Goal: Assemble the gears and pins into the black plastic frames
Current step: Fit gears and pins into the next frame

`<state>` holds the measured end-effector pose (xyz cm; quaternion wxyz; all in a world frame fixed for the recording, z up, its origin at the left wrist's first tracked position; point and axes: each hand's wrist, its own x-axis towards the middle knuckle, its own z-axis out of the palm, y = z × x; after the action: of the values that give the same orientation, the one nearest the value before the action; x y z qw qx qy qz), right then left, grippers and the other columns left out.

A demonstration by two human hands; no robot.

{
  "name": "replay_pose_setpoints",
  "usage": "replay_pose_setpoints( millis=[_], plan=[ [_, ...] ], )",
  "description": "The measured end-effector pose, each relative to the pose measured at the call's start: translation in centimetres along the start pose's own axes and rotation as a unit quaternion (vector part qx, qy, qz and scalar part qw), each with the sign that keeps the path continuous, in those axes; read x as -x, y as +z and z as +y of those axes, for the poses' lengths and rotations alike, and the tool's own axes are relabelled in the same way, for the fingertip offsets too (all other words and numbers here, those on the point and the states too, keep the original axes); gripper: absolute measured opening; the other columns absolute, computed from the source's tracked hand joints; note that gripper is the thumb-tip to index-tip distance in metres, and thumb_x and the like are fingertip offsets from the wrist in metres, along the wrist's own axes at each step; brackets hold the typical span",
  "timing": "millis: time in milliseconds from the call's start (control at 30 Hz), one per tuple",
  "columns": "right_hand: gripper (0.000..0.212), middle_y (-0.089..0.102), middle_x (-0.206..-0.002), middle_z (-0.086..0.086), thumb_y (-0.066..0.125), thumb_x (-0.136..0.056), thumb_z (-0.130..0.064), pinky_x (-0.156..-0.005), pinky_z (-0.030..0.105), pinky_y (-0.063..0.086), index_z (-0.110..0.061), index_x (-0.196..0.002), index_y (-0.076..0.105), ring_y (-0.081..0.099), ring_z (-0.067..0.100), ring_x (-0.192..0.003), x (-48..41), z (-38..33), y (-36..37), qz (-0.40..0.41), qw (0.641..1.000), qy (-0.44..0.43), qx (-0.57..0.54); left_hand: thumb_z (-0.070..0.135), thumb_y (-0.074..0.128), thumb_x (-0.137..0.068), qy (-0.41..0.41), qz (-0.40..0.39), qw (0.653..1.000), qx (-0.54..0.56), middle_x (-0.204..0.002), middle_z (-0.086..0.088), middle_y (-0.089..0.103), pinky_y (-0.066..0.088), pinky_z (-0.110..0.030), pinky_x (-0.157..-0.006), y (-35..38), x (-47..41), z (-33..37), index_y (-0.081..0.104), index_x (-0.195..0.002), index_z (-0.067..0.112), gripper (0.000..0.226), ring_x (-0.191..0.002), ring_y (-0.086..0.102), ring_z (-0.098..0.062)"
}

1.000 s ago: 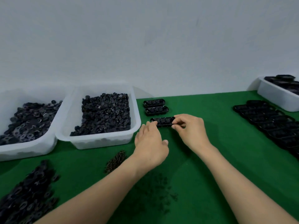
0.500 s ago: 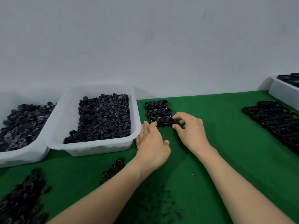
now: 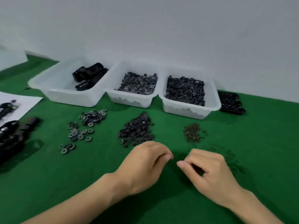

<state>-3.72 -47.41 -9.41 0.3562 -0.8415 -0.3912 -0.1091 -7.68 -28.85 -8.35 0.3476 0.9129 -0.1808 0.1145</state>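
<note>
- Currently, three black frames [image 3: 231,103] lie in a row just right of the bins, well apart from both hands. Judged: set aside as finished.
- Black gears [image 3: 137,130], toothed gears [image 3: 87,125] and pins [image 3: 192,132] sit in separate heaps on the green cloth [image 3: 258,167]. Judged: sorted for quick picking.
- More frames [image 3: 13,135] are heaped at far left, and others lie in the left bin [image 3: 64,96].
- Left hand [image 3: 145,165] and right hand [image 3: 210,173] are above the cloth, just in front of the gears and pins. Fingers are loosely curled, with nothing seen in them.
- Judged: between units, next frame not yet fetched.
</note>
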Motion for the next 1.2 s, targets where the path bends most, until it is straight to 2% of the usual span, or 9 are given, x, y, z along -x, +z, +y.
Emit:
replay_pose_setpoints(
  millis=[133, 333, 467, 567, 667, 900, 1033, 1133, 1200],
  plan=[
    [0.037, 0.050, -0.056, -0.009, 0.052, -0.089, -0.037, -0.049, 0.013, 0.034, -0.015, -0.060, 0.059, 0.043, 0.002, -0.051, -1.6, -3.9, 3.9, -0.077, 0.997, -0.032, -0.003, 0.020, 0.053, -0.089, -0.078, 0.056, 0.995, -0.007, -0.085, 0.011, 0.066, 0.045, -0.015, -0.074, -4.3, 6.4, -2.9, 0.068, -0.089, 0.017, 0.015, -0.081, 0.057, -0.002],
    [0.036, 0.057, -0.061, -0.006, 0.051, -0.087, -0.041, -0.055, 0.027, 0.043, -0.015, -0.065, 0.061, 0.052, 0.008, -0.057, -7.7, -9.9, 10.0, -0.118, 0.991, -0.052, -0.025, 0.024, 0.062, -0.084, -0.152, 0.149, 0.977, -0.008, -0.075, 0.019, 0.062, 0.042, -0.011, -0.066, -9.5, 12.5, -5.9, 0.066, -0.080, 0.023, 0.006, -0.076, 0.056, 0.000],
    [0.017, 0.054, -0.084, -0.010, 0.061, -0.084, -0.031, -0.069, 0.018, 0.039, -0.019, -0.096, 0.064, 0.046, -0.001, -0.068, -13.1, -14.2, 16.1, -0.160, 0.985, -0.054, -0.019, 0.034, 0.060, -0.078, -0.202, 0.201, 0.959, -0.009, -0.054, 0.010, 0.052, 0.032, -0.014, -0.050, -12.2, 15.3, -7.8, 0.057, -0.060, 0.020, 0.023, -0.058, 0.049, -0.010],
    [0.044, 0.049, -0.111, -0.007, 0.063, -0.083, -0.028, -0.087, 0.023, 0.038, -0.022, -0.125, 0.051, 0.043, 0.003, -0.088, -16.5, -16.6, 20.0, -0.223, 0.973, -0.064, 0.000, 0.037, 0.058, -0.076, -0.222, 0.215, 0.951, 0.002, -0.049, 0.006, 0.047, 0.028, -0.015, -0.048, -13.5, 17.1, -8.8, 0.052, -0.054, 0.017, 0.029, -0.053, 0.045, -0.013],
    [0.058, 0.041, -0.128, -0.005, 0.063, -0.083, -0.027, -0.100, 0.031, 0.035, -0.024, -0.135, 0.040, 0.038, 0.012, -0.114, -18.9, -18.3, 22.4, -0.282, 0.953, -0.101, 0.043, 0.039, 0.057, -0.077, -0.235, 0.225, 0.946, 0.015, -0.050, 0.006, 0.047, 0.030, -0.016, -0.048, -14.7, 18.6, -9.6, 0.052, -0.054, 0.019, 0.030, -0.054, 0.046, -0.013],
    [0.042, 0.050, -0.111, -0.005, 0.068, -0.078, -0.025, -0.091, 0.027, 0.036, -0.021, -0.118, 0.054, 0.033, 0.004, -0.098, -19.2, -19.2, 22.3, -0.276, 0.950, -0.113, 0.091, 0.037, 0.059, -0.076, -0.244, 0.246, 0.937, 0.041, -0.050, 0.009, 0.046, 0.029, -0.013, -0.048, -16.3, 19.9, -10.9, 0.052, -0.056, 0.021, 0.027, -0.054, 0.046, -0.010],
    [0.036, 0.052, -0.096, -0.014, 0.074, -0.070, -0.035, -0.083, 0.019, 0.034, -0.025, -0.101, 0.058, 0.043, 0.006, -0.093, -14.5, -17.4, 18.0, -0.237, 0.965, -0.033, 0.104, 0.043, 0.055, -0.076, -0.213, 0.253, 0.942, 0.061, -0.056, 0.009, 0.049, 0.036, -0.020, -0.051, -16.7, 19.7, -10.9, 0.053, -0.060, 0.022, 0.026, -0.058, 0.047, -0.010],
    [0.033, 0.050, -0.093, -0.024, 0.073, -0.067, -0.041, -0.081, 0.015, 0.036, -0.033, -0.095, 0.058, 0.045, -0.003, -0.093, -10.3, -16.0, 15.3, -0.255, 0.961, 0.036, 0.104, 0.050, 0.055, -0.074, -0.184, 0.190, 0.962, 0.073, -0.071, 0.018, 0.050, 0.037, -0.011, -0.061, -16.4, 18.7, -10.8, 0.054, -0.075, 0.030, 0.020, -0.072, 0.048, -0.001],
    [0.033, 0.051, -0.092, -0.025, 0.074, -0.066, -0.042, -0.078, 0.015, 0.037, -0.037, -0.094, 0.057, 0.046, -0.003, -0.094, -8.6, -15.6, 14.2, -0.257, 0.959, 0.071, 0.096, 0.062, 0.053, -0.071, -0.174, 0.103, 0.977, 0.065, -0.089, 0.027, 0.044, 0.032, -0.002, -0.074, -15.9, 17.8, -10.8, 0.049, -0.095, 0.039, 0.033, -0.091, 0.040, 0.014]
  ],
)
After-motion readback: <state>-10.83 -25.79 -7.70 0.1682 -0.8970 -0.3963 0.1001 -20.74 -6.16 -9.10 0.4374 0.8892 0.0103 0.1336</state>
